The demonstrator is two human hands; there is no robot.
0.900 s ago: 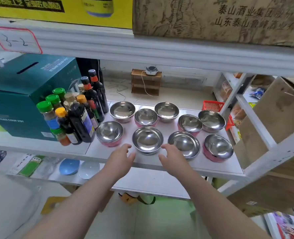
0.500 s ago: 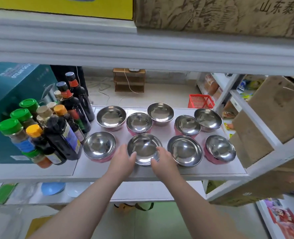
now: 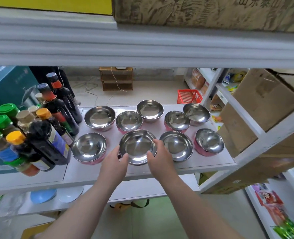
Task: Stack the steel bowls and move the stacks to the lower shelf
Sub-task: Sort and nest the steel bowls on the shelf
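White shelf (image 3: 168,169): steel bowls (image 3: 89,147), bottles (image 3: 44,135).

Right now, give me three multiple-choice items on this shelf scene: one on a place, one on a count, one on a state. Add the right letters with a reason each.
1. Where do the sauce bottles stand relative to the steel bowls?
A. to their left
B. to their right
C. on the shelf below

2. How many steel bowls are on the shelf?
A. six
B. nine
C. twelve

3. What is the state of the front middle bowl?
A. upside down
B. stacked inside another bowl
C. held at its rim by both hands

Answers:
1 A: the bottles cluster at the left end of the shelf, with the bowls to their right.
2 B: five bowls sit in the back row and four in the front.
3 C: the left hand and the right hand grip its near rim on either side, and it sits open side up.
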